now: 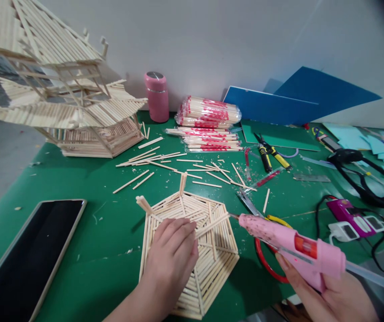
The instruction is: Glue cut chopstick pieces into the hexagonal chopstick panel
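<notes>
My right hand (333, 286) is wrapped round a pink hot glue gun (299, 250) with a clear glue stick in its back. The nozzle touches or nearly touches the end of a short bundle of wooden sticks (212, 225). My left hand (175, 259) has its fingers closed on the other end of that bundle, above a polygonal stick panel (217, 268) lying on the table. Two short stick posts, a left post (144, 205) and a back post (183, 183), stand up from the panel's rim. My left hand hides part of the panel.
A stick pagoda model (87, 120) stands at the back left, near a pink flask (157, 98) and wrapped chopstick packs (208, 123). Loose sticks (178, 167) lie behind the panel. Pliers (269, 154), red-handled cutters (266, 264), black glasses (369, 179) and a phone (27, 259) are around.
</notes>
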The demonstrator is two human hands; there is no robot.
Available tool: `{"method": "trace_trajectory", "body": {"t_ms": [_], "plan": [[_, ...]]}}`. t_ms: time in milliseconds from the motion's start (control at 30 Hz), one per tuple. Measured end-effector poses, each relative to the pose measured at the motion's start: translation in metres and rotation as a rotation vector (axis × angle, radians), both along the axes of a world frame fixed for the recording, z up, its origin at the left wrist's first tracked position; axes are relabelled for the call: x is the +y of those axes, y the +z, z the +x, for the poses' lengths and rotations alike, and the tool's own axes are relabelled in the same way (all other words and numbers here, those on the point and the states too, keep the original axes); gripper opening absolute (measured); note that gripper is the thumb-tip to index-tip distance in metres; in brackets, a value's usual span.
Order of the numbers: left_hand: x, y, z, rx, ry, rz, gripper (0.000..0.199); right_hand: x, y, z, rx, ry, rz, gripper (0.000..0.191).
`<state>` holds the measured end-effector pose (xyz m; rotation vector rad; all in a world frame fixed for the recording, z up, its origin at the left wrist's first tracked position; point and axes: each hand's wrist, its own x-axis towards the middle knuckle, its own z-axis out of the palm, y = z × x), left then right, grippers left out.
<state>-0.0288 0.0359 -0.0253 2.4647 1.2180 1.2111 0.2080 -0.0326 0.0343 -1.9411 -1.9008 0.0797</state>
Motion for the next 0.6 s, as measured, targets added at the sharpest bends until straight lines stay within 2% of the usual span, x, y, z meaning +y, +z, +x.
{"method": "trace_trajectory", "body": {"t_ms": [100, 200, 367, 600], "plan": [[-0.0005, 0.0018, -0.0004, 0.034, 0.011, 0.04, 0.014, 0.0012, 0.0008, -0.0023, -0.064, 0.093, -0.024, 0.029], [-0.0009, 0.0036, -0.0006, 0.083, 0.042, 0.106, 0.012, 0.0018, -0.0009, -0.0011, -0.119, 0.08, -0.025, 0.033], [-0.0013, 0.0034, -0.0005, 0.122, 0.068, 0.152, 0.011, 0.0012, -0.0011, 0.0046, -0.108, 0.148, -0.06, 0.028], [-0.001, 0.0004, -0.0009, 0.097, 0.065, 0.113, 0.011, 0.0001, 0.0039, -0.0019, 0.0, 0.096, -0.091, 0.025]]}}
